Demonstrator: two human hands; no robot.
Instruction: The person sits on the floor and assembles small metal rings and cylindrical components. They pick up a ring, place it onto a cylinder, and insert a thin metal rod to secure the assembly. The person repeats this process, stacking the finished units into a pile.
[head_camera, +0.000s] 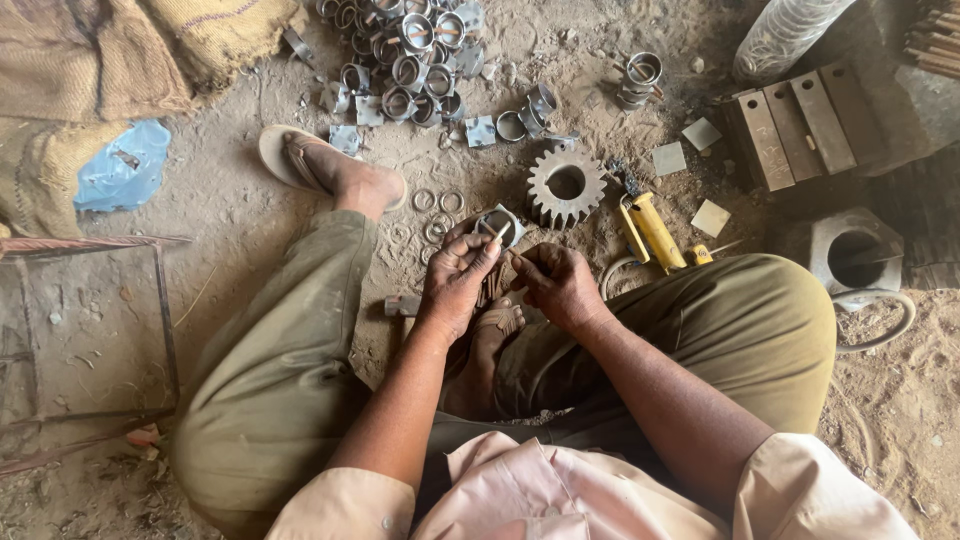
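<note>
The left hand (455, 275) grasps a small metal ring part (500, 224) with its fingers (478, 252) closed around it, and the right hand (555, 283) pinches a thin stick-like piece between its fingers (523, 262), its tip just beside the part, so I judge that this one part is being worked now. Beyond the fingers a big pile of similar ring parts (405, 60) lies on the sandy floor (230, 190), but I cannot tell which are finished. Loose washers (438, 205) and a gear (566, 185) lie near; the block (855, 255) to the right shows a dark hole whose contents are hidden.
</note>
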